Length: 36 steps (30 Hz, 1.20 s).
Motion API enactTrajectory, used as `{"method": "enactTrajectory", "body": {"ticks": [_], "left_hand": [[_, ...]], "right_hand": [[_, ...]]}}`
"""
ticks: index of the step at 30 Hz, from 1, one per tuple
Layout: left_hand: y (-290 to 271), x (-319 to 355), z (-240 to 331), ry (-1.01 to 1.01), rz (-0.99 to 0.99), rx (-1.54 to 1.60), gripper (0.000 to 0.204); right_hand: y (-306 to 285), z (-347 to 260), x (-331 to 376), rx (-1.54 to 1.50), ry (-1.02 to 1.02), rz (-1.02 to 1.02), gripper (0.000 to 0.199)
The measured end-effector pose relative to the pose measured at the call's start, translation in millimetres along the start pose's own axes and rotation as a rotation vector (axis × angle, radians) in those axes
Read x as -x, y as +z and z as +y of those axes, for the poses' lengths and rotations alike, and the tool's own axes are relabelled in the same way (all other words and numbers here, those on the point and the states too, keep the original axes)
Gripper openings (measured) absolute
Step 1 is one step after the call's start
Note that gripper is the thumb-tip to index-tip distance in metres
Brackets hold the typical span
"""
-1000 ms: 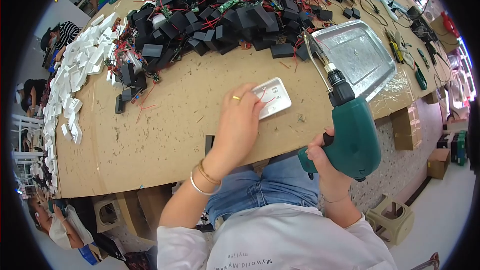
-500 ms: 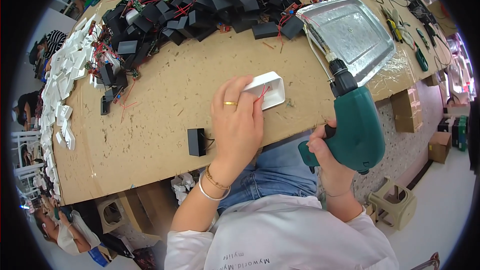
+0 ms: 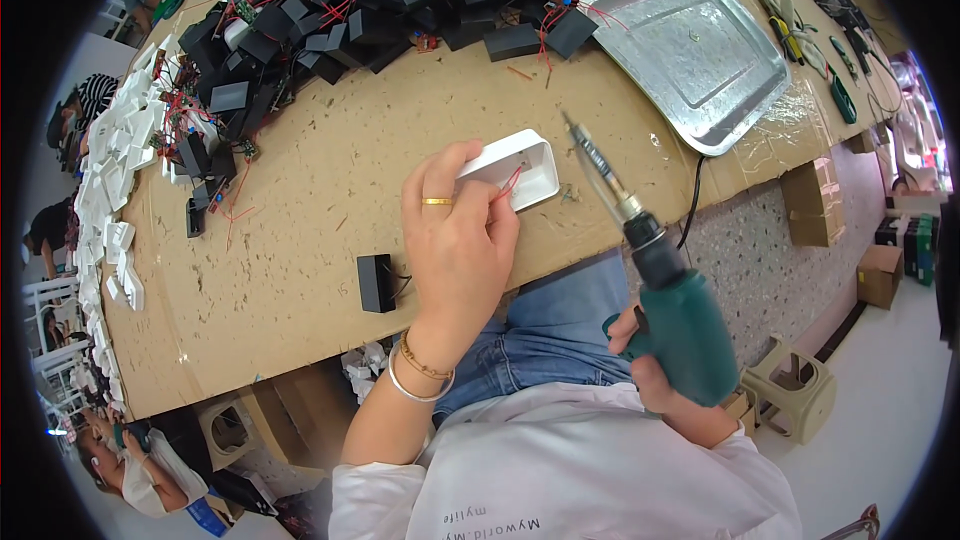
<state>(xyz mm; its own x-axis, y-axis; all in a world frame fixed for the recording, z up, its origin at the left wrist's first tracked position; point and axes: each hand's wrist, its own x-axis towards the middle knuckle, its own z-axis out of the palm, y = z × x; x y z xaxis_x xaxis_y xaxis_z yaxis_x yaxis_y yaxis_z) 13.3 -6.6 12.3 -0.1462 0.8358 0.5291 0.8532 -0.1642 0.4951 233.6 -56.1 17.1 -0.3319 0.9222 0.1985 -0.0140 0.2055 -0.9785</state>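
Note:
My left hand (image 3: 455,225) is closed on a white plastic housing (image 3: 538,172), an open-topped rectangular box lying tilted on the table. Thin red wires (image 3: 511,181) show inside it, beside my fingertips; what those fingers pinch is hidden. Off to the right, my right hand (image 3: 648,370) grips a green pistol-shaped soldering gun (image 3: 690,335). Its long metal tip, with a thin tube alongside, points up and left toward the housing but stays apart from it. A small black box (image 3: 376,283) with a short wire stands left of my left wrist.
Black boxes (image 3: 390,15) with red wires and circuit boards pile along the far side. White housings (image 3: 110,190) heap at the left edge. A metal tray (image 3: 700,60) lies far right, near pliers (image 3: 785,30). A black cord (image 3: 694,205) hangs over the table edge. A stool (image 3: 795,390) stands right.
The soldering gun has swung down and left; its tip has left the tray's edge and come nearer the housing. My left hand and housing appear slightly further left, as the view has shifted.

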Motion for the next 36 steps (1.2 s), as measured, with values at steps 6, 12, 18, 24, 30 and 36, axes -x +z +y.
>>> {"method": "enactTrajectory", "body": {"ticks": [6,12,18,24,30,36], "left_hand": [[2,-1,-1,-0.019,0.008,0.023,0.008],[1,-1,-2,-0.014,0.008,0.026,0.008],[0,-3,0,-0.026,0.009,0.031,0.008],[3,-2,-1,-0.022,0.028,0.008,0.006],[3,-2,0,-0.013,0.04,-0.017,0.006],[4,-2,-2,-0.008,0.048,-0.01,0.007]], "right_hand": [[-5,10,19,0.313,-0.017,-0.105,0.039],[-4,16,29,0.444,-0.008,-0.1,0.043],[1,18,30,0.234,0.092,-0.09,0.042],[5,9,24,0.167,0.214,-0.098,0.037],[7,5,22,0.144,0.292,-0.078,0.032],[13,-3,18,0.018,0.375,0.022,0.029]]}}
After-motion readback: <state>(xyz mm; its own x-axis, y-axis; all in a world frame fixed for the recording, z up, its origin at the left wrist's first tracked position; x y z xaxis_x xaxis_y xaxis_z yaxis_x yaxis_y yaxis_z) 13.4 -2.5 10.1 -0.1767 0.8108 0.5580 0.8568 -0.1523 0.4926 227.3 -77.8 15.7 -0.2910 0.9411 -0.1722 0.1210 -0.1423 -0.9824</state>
